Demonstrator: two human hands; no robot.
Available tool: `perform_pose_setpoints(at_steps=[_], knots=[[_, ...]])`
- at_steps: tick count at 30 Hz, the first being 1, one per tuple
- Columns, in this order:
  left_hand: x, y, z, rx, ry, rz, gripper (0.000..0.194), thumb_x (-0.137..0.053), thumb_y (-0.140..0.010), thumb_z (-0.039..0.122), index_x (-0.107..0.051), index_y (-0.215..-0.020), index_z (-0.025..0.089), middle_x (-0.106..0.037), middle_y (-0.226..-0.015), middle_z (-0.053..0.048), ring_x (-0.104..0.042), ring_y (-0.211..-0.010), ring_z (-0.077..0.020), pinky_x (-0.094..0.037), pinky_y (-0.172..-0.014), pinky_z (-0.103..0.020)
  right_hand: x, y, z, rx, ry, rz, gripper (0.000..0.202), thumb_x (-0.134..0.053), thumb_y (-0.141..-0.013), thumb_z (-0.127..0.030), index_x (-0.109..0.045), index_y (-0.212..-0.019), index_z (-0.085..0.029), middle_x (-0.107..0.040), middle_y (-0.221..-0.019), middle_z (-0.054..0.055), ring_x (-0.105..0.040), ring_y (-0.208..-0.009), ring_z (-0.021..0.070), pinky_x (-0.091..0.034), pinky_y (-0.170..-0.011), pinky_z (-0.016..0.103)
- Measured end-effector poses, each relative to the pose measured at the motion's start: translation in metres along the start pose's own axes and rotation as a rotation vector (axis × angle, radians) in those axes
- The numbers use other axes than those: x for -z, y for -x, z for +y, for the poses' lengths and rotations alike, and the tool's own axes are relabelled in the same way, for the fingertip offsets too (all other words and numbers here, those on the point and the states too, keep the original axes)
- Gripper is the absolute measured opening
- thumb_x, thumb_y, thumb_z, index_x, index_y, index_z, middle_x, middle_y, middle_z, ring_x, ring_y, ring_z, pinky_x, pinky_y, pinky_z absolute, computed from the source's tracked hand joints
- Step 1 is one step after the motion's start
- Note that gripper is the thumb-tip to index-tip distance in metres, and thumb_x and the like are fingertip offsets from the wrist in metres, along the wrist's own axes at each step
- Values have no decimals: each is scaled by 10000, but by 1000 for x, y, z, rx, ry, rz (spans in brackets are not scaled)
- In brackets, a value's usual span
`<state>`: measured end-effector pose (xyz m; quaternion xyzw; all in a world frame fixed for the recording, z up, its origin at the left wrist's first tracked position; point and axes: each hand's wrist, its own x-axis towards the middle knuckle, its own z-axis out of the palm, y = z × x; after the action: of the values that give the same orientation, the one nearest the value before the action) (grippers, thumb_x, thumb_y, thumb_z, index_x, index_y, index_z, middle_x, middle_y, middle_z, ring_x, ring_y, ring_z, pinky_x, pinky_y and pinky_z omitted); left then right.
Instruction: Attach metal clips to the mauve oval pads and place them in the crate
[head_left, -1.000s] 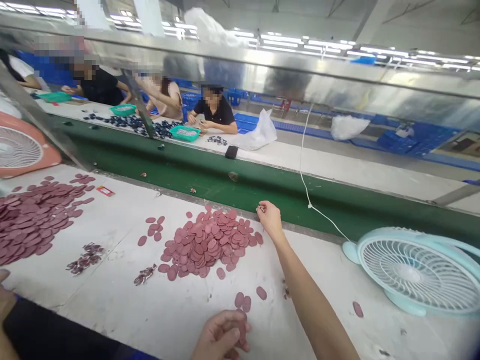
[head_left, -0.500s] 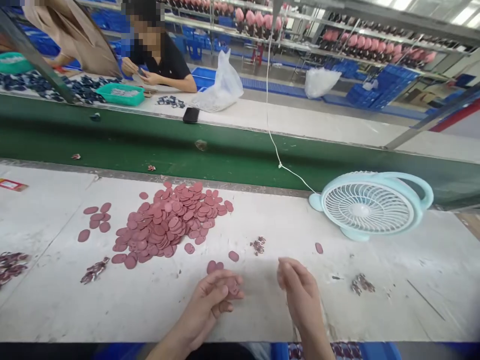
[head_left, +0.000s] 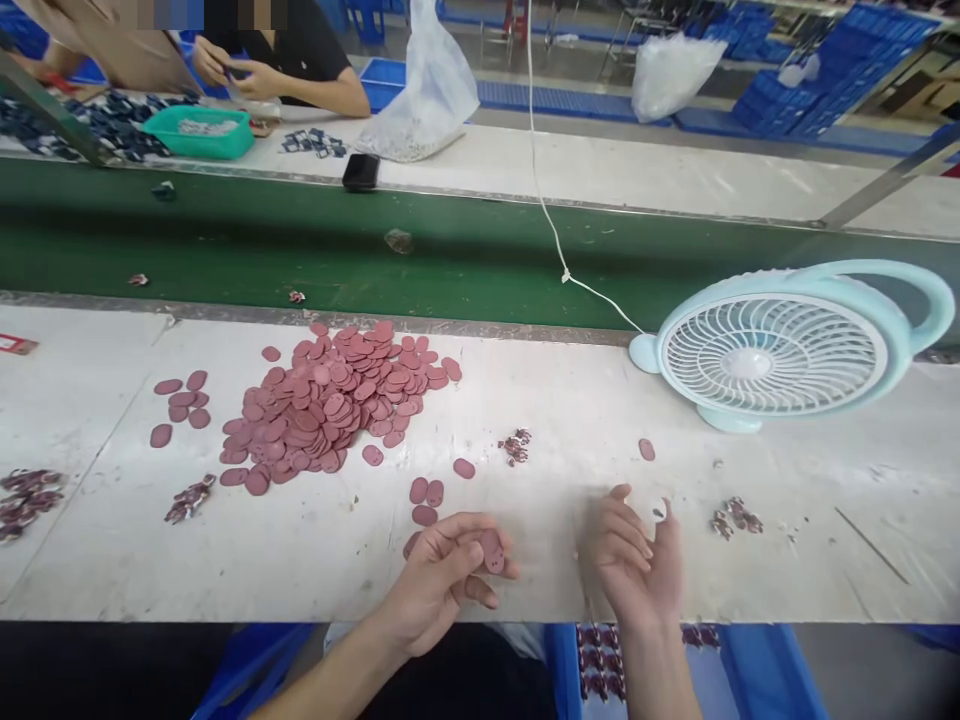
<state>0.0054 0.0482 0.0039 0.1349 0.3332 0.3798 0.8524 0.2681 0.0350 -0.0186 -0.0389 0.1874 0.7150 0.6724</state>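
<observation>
My left hand point(head_left: 457, 575) is closed, with thumb and fingers pinching a dull-red oval disc point(head_left: 493, 551) that has small holes in it. Several similar loose ovals point(head_left: 424, 515) lie on the white table just beyond that hand. To its upper left is a large heap of the same red ovals point(head_left: 322, 405). My right hand point(head_left: 637, 560) is palm up above the table, its thumb and fingers apart, with nothing visibly held. A small dark speck point(head_left: 658, 513) shows between its thumb and fingers; whether it touches the hand I cannot tell.
A light-blue fan point(head_left: 772, 345) stands at the right, its white cord running upward. Small brown-and-white pieces lie in clusters point(head_left: 515, 446). Below the table edge, a blue tray point(head_left: 765, 670) holds rows of such pieces. Beyond the green channel point(head_left: 465, 270), people work beside a green basket point(head_left: 240, 140).
The view has tilted down. My right hand has turned palm up and its fingers have spread. My left hand still holds the oval, now more visible, slightly farther right.
</observation>
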Motion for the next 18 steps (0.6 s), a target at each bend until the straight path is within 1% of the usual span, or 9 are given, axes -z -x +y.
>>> perform_pose_setpoints(at_steps=[2,4,6,8,10,11,13,15,18], knots=[[-2,-1,1,8,8,5,209,-759,-863,272,-735,-1056,193,-785,-964,-83,-781,-870,-230,-595,-578,-207,-14,9,21,66,253,67,335,-522,-974,-469,-578,-1147,-187,-515,-697,-42,-481,-461,79,-442,-400,197],[-6,-1,2,13,24,31,181,-748,-876,271,-744,-1038,190,-796,-979,-95,-780,-827,-196,-586,-605,-190,-29,17,45,144,607,121,411,-521,-950,-550,-633,-1114,-190,-558,-656,-29,-482,-411,76,-415,-358,181],[-9,-1,2,24,39,37,207,-754,-874,270,-757,-1064,188,-795,-1068,-112,-772,-806,-160,-584,-655,-182,-39,22,68,204,890,124,452,-572,-896,-622,-658,-1070,-214,-590,-641,-21,-498,-381,88,-381,-313,174],[-11,-1,2,39,44,-1,320,-815,-814,241,-761,-1126,196,-764,-1203,-118,-765,-826,-144,-581,-701,-180,-44,24,87,279,1082,115,427,-640,-859,-624,-652,-1036,-236,-613,-673,-19,-530,-393,106,-381,-301,182],[-11,0,0,54,48,-52,435,-875,-739,214,-761,-1158,210,-743,-1261,-105,-759,-816,-132,-572,-701,-173,-43,24,101,374,1245,113,341,-651,-889,-549,-634,-1029,-238,-626,-710,-16,-569,-438,123,-419,-330,200],[-10,1,-1,61,51,-70,460,-890,-718,213,-763,-1160,215,-753,-1242,-98,-758,-813,-133,-568,-695,-171,-42,25,107,416,1317,107,300,-634,-916,-506,-627,-1038,-232,-631,-717,-12,-589,-465,132,-441,-354,212],[-8,1,-4,69,58,-81,440,-892,-720,242,-774,-1143,216,-789,-1143,-92,-761,-816,-142,-562,-690,-175,-39,25,116,500,1436,78,263,-595,-949,-453,-618,-1048,-211,-641,-705,1,-622,-510,158,-476,-402,247],[-6,0,-6,60,61,-80,415,-885,-733,279,-781,-1129,209,-808,-1073,-99,-760,-843,-159,-564,-719,-196,-38,25,122,601,1510,40,248,-589,-947,-428,-612,-1035,-197,-644,-676,8,-636,-521,184,-500,-440,292],[-3,0,-7,20,60,-85,396,-876,-743,318,-789,-1110,198,-812,-1048,-102,-748,-839,-159,-556,-761,-225,-38,23,128,725,1595,-3,217,-572,-938,-397,-596,-1026,-200,-641,-661,17,-626,-501,215,-509,-459,360]])
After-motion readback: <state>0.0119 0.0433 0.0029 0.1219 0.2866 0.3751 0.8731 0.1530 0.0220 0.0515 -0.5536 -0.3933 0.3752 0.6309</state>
